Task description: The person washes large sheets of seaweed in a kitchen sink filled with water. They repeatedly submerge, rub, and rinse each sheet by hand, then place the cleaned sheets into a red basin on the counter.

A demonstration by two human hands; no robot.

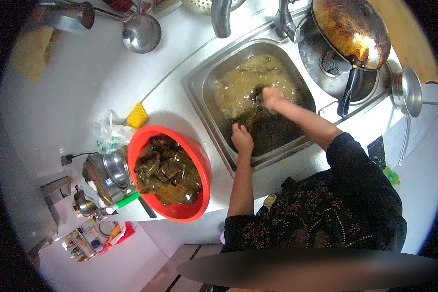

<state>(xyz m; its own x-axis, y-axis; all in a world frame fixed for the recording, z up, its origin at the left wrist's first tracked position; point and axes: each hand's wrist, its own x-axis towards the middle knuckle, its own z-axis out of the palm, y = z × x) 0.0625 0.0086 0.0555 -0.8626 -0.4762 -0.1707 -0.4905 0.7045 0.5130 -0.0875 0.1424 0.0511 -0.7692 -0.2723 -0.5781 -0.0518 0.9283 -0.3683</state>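
A stainless steel sink (216,135) holds murky yellowish water (241,78) with a ruffled surface. Dark, wet leafy sheets, probably kelp (273,129), lie in its near half. My right hand (272,98), slightly blurred, is closed on a dark piece over the middle of the water. At the sink's left side, my left hand (242,138) has its fingers curled on the edge of the dark sheet. To the left, a red plastic basin (205,175) contains brown-green wet pieces of the same look (168,169).
A faucet (285,23) rises behind the sink. Right of it, a scorched pan (354,33) with a black handle rests over a second basin. A steel ladle-like pan (410,91) sits farther right. A yellow scrubbing sponge (137,115) and plastic bag (111,131) lie beside the red basin.
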